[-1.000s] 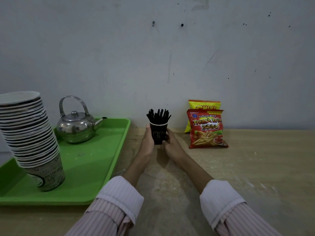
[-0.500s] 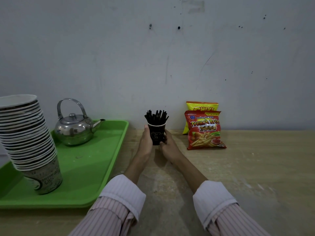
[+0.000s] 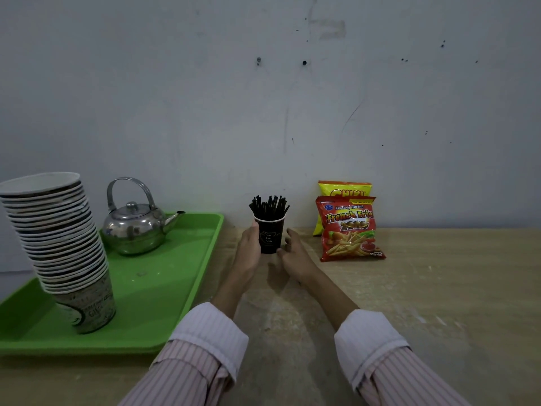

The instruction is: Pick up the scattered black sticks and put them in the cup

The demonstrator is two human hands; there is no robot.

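A small black paper cup (image 3: 270,237) stands upright on the wooden table (image 3: 433,294) close to the wall. A bunch of black sticks (image 3: 268,206) pokes out of its top. No loose sticks show on the table. My left hand (image 3: 248,253) wraps the cup's left side, thumb against its wall. To the right of the cup, my right hand (image 3: 294,256) has its fingers spread a little away from the cup's wall, and only the thumb tip is near the base.
A green tray (image 3: 164,288) on the left carries a steel kettle (image 3: 133,227) and a tall leaning stack of paper cups (image 3: 58,238). A red fries bag (image 3: 349,230) and a yellow snack bag (image 3: 344,189) lean on the wall right of the cup.
My right hand's fingers have come off the cup's right side and spread. The left hand stays on the cup, which has not moved on the table.
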